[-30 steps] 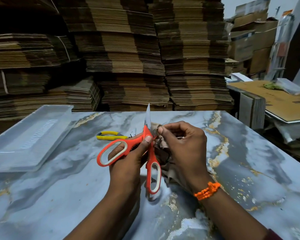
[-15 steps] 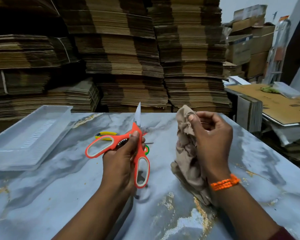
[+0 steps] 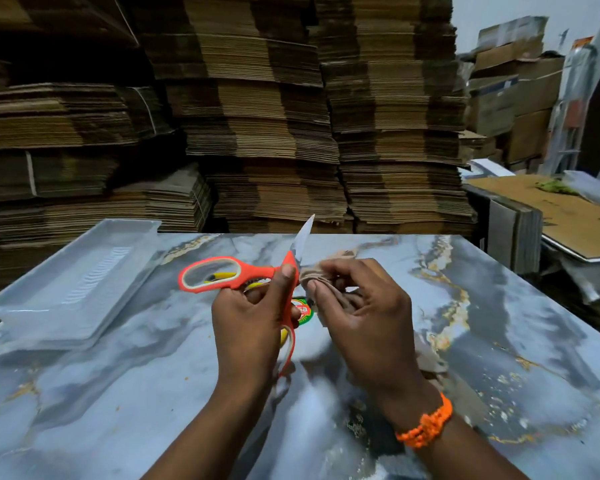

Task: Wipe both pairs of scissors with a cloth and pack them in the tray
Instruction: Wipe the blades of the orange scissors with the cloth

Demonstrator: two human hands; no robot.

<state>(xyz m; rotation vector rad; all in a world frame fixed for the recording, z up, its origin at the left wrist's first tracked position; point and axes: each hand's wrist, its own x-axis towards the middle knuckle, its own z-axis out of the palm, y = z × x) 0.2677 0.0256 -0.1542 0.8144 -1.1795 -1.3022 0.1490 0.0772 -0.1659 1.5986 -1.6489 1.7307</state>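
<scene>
The white rectangular plastic tray (image 3: 66, 282) is lying well left of the fingers. The left hand (image 3: 250, 327) is gripping the orange-handled steel scissors (image 3: 236, 271) near the pivot, fingers curled round one handle, blade (image 3: 303, 237) pointing up. Just right, the right hand (image 3: 364, 317) is pinching the crumpled beige cloth (image 3: 326, 273) against the blade base. Wiping of this pair is proceeding; next, likely, a stroke tipward. Half a second earlier, cloth and blade were apart.

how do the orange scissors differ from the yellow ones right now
The orange scissors are held up in the left hand, blade pointing up; the yellow scissors lie on the table behind them. The orange pair shows almost whole; the yellow pair is mostly hidden by that hand. Both are outside the tray.
</scene>
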